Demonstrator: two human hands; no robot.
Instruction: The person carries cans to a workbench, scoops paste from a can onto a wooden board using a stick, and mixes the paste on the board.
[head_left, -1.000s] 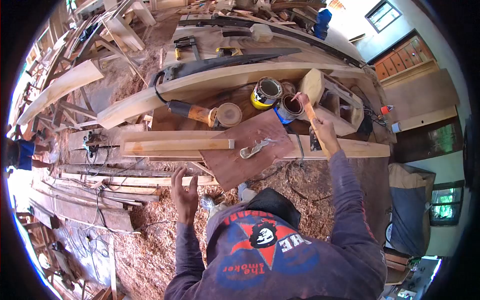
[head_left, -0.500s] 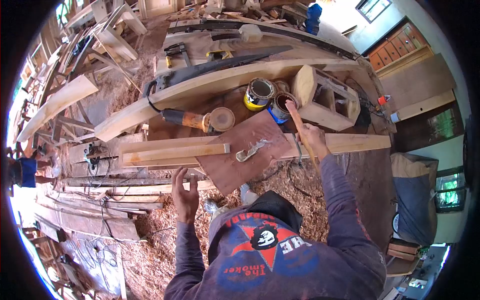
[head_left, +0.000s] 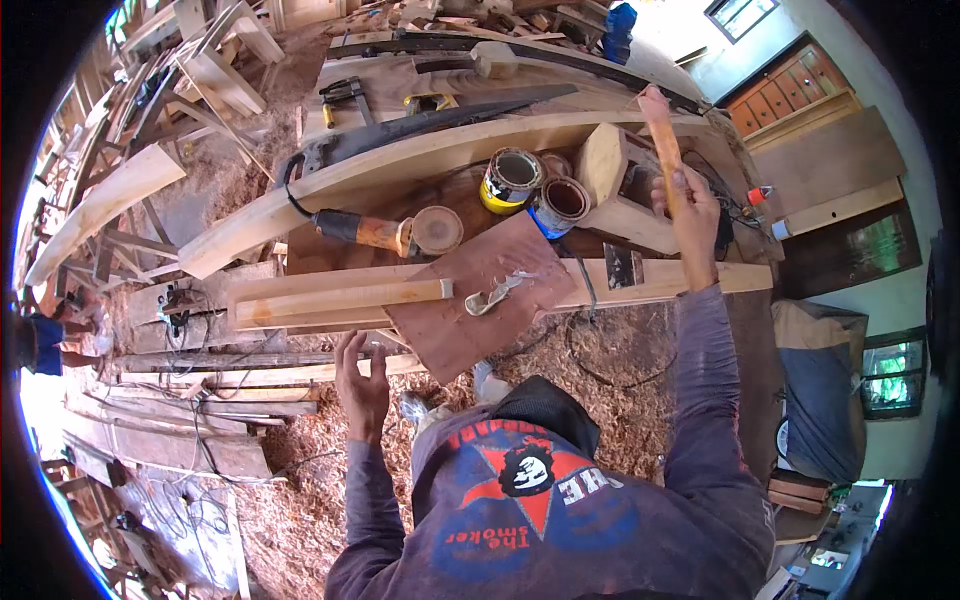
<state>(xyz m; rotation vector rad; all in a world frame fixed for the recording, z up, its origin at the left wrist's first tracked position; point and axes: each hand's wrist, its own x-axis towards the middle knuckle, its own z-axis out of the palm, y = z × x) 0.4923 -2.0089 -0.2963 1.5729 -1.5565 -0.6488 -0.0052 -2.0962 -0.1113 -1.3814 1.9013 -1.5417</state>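
Observation:
My right hand (head_left: 690, 215) grips a flat wooden stick (head_left: 663, 135) with a pinkish, smeared upper end, raised over the right of the bench. My left hand (head_left: 362, 390), fingers apart and holding nothing, hovers just left of a thin reddish-brown board (head_left: 440, 335). On that board lies a pale, paste-like smear (head_left: 485, 301). Behind it stand an open yellow-and-black can (head_left: 512, 178) and an open blue can (head_left: 562, 206) with brown contents. A dark, flat metal piece (head_left: 622, 267) rests on the pale plank (head_left: 722, 278) below my right hand.
An orange-and-black angle grinder (head_left: 370, 231) lies left of the cans. Beyond are a long curved beam (head_left: 400, 175), a handsaw (head_left: 390, 130), a clamp (head_left: 348, 95) and a hollow wooden block (head_left: 607, 180). Shavings (head_left: 310, 520) and cables cover the floor. Another person (head_left: 50, 343) is at far left.
My right hand has lifted the wooden stick up and right, away from the blue can, uncovering the dark metal piece on the plank. My left hand has barely moved.

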